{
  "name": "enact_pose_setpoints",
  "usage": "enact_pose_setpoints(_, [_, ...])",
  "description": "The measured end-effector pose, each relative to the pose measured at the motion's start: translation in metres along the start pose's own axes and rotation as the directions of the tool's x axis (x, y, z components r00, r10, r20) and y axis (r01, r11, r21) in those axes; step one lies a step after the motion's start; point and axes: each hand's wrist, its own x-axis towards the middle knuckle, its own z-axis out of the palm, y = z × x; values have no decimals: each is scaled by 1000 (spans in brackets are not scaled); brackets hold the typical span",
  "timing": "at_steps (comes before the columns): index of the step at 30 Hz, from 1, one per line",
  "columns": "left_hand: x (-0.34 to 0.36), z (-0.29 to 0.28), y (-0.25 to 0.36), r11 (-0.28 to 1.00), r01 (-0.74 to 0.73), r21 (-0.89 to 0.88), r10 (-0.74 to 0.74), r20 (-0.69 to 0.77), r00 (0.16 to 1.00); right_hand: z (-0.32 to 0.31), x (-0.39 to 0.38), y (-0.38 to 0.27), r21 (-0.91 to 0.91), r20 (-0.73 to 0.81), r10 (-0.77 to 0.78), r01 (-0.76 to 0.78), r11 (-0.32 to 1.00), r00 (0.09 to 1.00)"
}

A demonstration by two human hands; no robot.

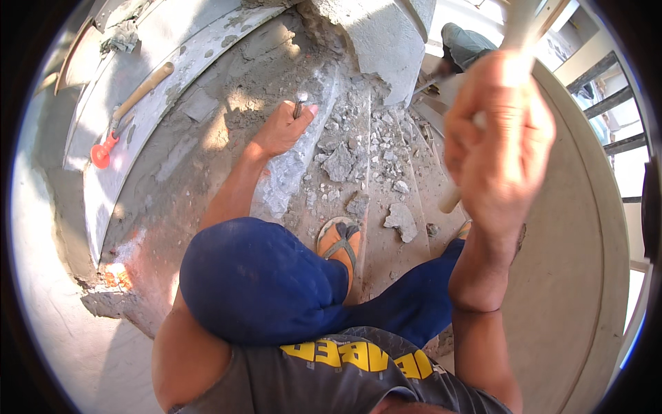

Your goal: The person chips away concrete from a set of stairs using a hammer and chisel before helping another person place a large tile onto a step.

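Observation:
My left hand (pixel 279 130) is closed around a short metal chisel (pixel 298 108), with its upper end showing above the fist. The chisel's tip is hidden beneath the hand, close to the whitish broken edge (pixel 283 183) of a concrete step. Raised high at the right, my right hand (pixel 502 134) grips a pale wooden hammer handle (pixel 449 200). The handle is blurred at the top, and the hammer's head does not show. Grey rubble (pixel 340 163) lies on the steps to the right of my left hand.
A broken concrete block (pixel 386 48) stands ahead. A curved wall (pixel 572 228) runs along the right. At the left, a wooden-handled tool (pixel 145 90) lies on a pale curved ledge beside a red round piece (pixel 101 154). Another person (pixel 465 45) bends over at the far right.

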Motion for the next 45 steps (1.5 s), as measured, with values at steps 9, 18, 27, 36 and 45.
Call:
enact_pose_setpoints(9, [5, 12, 10, 1000, 18, -5, -18, -19, 1000, 11, -46, 101, -580, 310, 366, -130, 804, 878])
enact_pose_setpoints(18, [11, 3, -9, 994, 103, 33, -104, 24, 994, -14, -3, -16, 438, -166, -260, 307, 845, 951])
enact_pose_setpoints(27, [6, 0, 8, 994, 102, 32, -100, -56, 993, 8, -17, 41, -239, 179, 167, -122, 963, 970])
enact_pose_setpoints(36, [4, 9, 19, 996, 91, -17, -91, -16, 996, 18, -40, 90, -389, 194, 83, -1, 921, 978])
enact_pose_setpoints(45, [8, 11, -3, 999, 13, -51, -14, -24, 1000, -12, 8, -41, 391, -146, -100, 150, 908, 984])
